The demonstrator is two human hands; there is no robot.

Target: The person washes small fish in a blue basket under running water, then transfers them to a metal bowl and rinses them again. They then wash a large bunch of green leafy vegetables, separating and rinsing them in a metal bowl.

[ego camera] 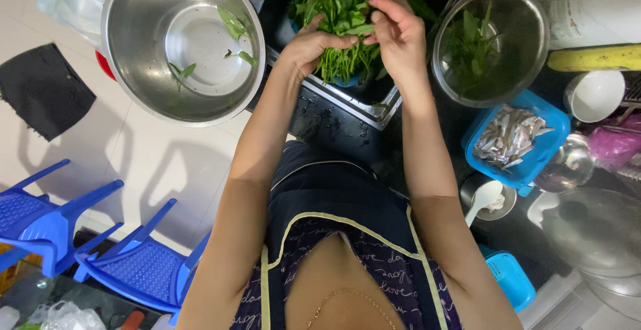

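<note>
The left hand (308, 46) is curled around the stems of a bunch of greens (347, 10), gripping them from the side. The right hand (397, 33) pinches the same greens near the top, fingers bent. The bunch stands over a dark counter (327, 126) beside a white tiled floor (153, 156). At left, a steel bowl (137, 96) holds a few loose leaves; then a strainer (531, 50) with greens; then a blue tray (551, 143) of small fish.

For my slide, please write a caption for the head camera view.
Both hands, left and right, grip a bunch of leafy greens between two steel bowls.
</note>
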